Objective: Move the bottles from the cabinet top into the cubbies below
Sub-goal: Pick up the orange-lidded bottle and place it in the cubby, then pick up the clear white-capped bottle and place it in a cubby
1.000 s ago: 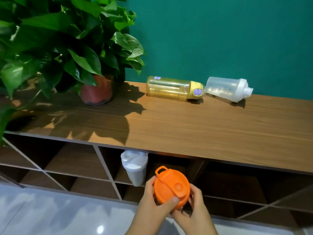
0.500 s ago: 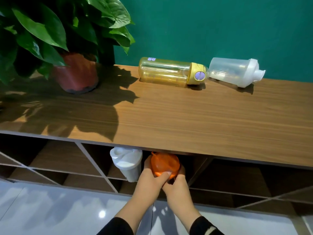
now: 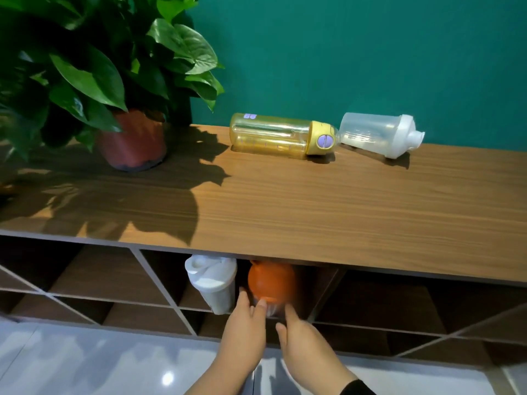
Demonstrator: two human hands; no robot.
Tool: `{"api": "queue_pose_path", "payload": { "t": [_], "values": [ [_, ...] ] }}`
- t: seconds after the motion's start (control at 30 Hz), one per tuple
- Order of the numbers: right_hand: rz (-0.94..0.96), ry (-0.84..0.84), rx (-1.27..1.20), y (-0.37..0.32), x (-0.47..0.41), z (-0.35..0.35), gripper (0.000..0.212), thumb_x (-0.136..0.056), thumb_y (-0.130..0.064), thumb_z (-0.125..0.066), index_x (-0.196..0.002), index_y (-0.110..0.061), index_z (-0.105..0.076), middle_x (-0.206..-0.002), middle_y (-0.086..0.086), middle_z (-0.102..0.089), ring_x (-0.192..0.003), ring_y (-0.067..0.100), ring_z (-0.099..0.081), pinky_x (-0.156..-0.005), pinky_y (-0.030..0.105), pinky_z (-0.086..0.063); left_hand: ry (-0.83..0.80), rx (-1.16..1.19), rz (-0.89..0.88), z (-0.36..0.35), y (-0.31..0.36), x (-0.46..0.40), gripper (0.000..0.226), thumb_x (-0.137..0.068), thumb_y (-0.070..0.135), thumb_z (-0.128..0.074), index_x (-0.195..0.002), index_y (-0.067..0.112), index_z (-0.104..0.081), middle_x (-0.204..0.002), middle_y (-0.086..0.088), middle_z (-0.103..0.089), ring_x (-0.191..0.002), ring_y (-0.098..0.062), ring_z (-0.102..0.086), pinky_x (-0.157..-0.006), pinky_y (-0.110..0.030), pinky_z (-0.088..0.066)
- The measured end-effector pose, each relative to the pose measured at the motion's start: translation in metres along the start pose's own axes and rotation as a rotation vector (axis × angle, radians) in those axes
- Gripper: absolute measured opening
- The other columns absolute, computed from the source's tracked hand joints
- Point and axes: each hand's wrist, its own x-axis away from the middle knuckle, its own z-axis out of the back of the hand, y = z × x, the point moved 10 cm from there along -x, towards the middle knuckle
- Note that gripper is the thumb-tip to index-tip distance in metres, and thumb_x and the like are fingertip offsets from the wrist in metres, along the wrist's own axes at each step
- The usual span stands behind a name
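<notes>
Cabinet top (image 3: 313, 212): wood-grain, matt. Yellow bottle (image 3: 271, 136): clear glossy plastic. Frosted bottle (image 3: 370, 132): cloudy plastic, white cap. Orange lid (image 3: 271, 280): smooth plastic. Floor (image 3: 85, 363): glossy tile.

A flat teal wall (image 3: 342, 52) backs a long cabinet with a wood-grain top (image 3: 313, 212). Dark diagonal dividers (image 3: 148, 269) partition the open front below. A potted plant (image 3: 85, 67) at the left casts hard leaf shadows (image 3: 128, 201) across the top; the pale glossy floor (image 3: 85, 363) shows a light reflection.
</notes>
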Motion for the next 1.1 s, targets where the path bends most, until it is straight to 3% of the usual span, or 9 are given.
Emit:
{"api": "queue_pose_path", "payload": {
  "t": [0.07, 0.13, 0.23, 0.33, 0.4, 0.5, 0.63, 0.87, 1.1],
  "values": [
    [0.149, -0.038, 0.134, -0.018, 0.025, 0.009, 0.051, -0.106, -0.034, -0.037, -0.155, -0.022, -0.028, -0.130, 0.005, -0.065, -0.119, 0.014, -0.062, -0.091, 0.023, -0.049, 0.015, -0.059, -0.067, 0.012, 0.009, 0.023, 0.052, -0.105, 0.034, -0.041, -0.154, 0.020, -0.034, -0.154, -0.002, -0.046, -0.139, -0.018, -0.044, -0.107, -0.025, -0.034],
    [0.329, -0.007, 0.134, -0.036, 0.056, 0.034, 0.040, -0.104, -0.037, -0.039, -0.142, -0.030, -0.050, -0.129, -0.003, -0.066, -0.121, 0.008, -0.060, -0.106, 0.027, -0.044, 0.033, -0.179, -0.224, 0.024, 0.029, 0.047, 0.045, -0.104, 0.034, -0.045, -0.149, 0.033, -0.044, -0.147, 0.008, -0.054, -0.134, -0.009, -0.049, -0.103, -0.018, -0.035],
    [0.423, 0.263, -0.024, -0.038, 0.093, 0.116, 0.026, -0.096, -0.047, -0.048, -0.104, -0.038, -0.071, -0.096, -0.019, -0.073, -0.096, -0.004, -0.067, -0.087, 0.019, -0.052, 0.111, -0.280, -0.560, 0.038, 0.076, 0.081, 0.026, -0.096, 0.034, -0.060, -0.115, 0.053, -0.061, -0.116, 0.031, -0.068, -0.111, 0.012, -0.059, -0.093, -0.009, -0.046],
    [0.496, 0.649, -0.209, -0.011, 0.107, 0.206, 0.025, -0.095, -0.038, -0.052, -0.103, -0.029, -0.074, -0.098, -0.021, -0.069, -0.099, -0.001, -0.064, -0.086, 0.016, -0.048, 0.200, -0.243, -0.843, 0.049, 0.129, 0.101, 0.020, -0.094, 0.039, -0.056, -0.105, 0.036, -0.073, -0.104, 0.026, -0.070, -0.103, 0.011, -0.062, -0.086, -0.003, -0.043],
    [0.340, 0.675, -0.247, 0.021, 0.076, 0.244, 0.033, -0.096, -0.038, -0.053, -0.124, -0.026, -0.064, -0.121, -0.016, -0.063, -0.116, 0.001, -0.056, -0.099, 0.026, -0.046, 0.217, -0.256, -0.925, 0.046, 0.169, 0.095, 0.036, -0.094, 0.043, -0.046, -0.110, 0.025, -0.072, -0.106, 0.020, -0.068, -0.105, 0.005, -0.061, -0.091, -0.010, -0.045],
    [0.079, 0.616, -0.159, 0.072, 0.021, 0.274, 0.063, -0.093, -0.049, -0.055, -0.149, -0.023, -0.040, -0.149, -0.002, -0.046, -0.134, 0.017, -0.045, -0.106, 0.038, -0.041, 0.251, -0.400, -0.927, 0.026, 0.217, 0.059, 0.035, -0.097, 0.040, -0.048, -0.121, 0.023, -0.066, -0.117, 0.014, -0.062, -0.112, -0.004, -0.056, -0.096, -0.022, -0.045],
    [0.014, 0.692, -0.259, 0.097, -0.021, 0.308, 0.083, -0.085, -0.061, -0.061, -0.152, -0.022, -0.032, -0.152, 0.005, -0.046, -0.136, 0.025, -0.046, -0.107, 0.045, -0.040, 0.154, -0.639, -0.800, -0.017, 0.238, -0.011, 0.040, -0.099, 0.041, -0.051, -0.135, 0.023, -0.059, -0.140, 0.006, -0.054, -0.129, -0.016, -0.049, -0.105, -0.030, -0.039],
    [0.072, 0.889, -0.477, 0.102, -0.078, 0.352, 0.099, -0.073, -0.066, -0.070, -0.152, -0.023, -0.028, -0.155, 0.005, -0.040, -0.138, 0.026, -0.042, -0.110, 0.048, -0.039, 0.174, -0.844, -0.788, -0.036, 0.243, -0.036, 0.053, -0.100, 0.052, -0.038, -0.146, 0.028, -0.045, -0.159, 0.003, -0.036, -0.147, -0.017, -0.030, -0.124, -0.036, -0.018],
    [0.250, 0.886, -0.607, 0.087, -0.130, 0.386, 0.106, -0.071, -0.051, -0.081, -0.155, -0.025, -0.021, -0.155, 0.003, -0.035, -0.140, 0.019, -0.036, -0.109, 0.032, -0.033, 0.191, -0.825, -0.806, -0.033, 0.245, -0.034, 0.053, -0.100, 0.053, -0.036, -0.148, 0.030, -0.042, -0.161, 0.006, -0.033, -0.150, -0.013, -0.023, -0.124, -0.033, -0.013]
  ]
}}
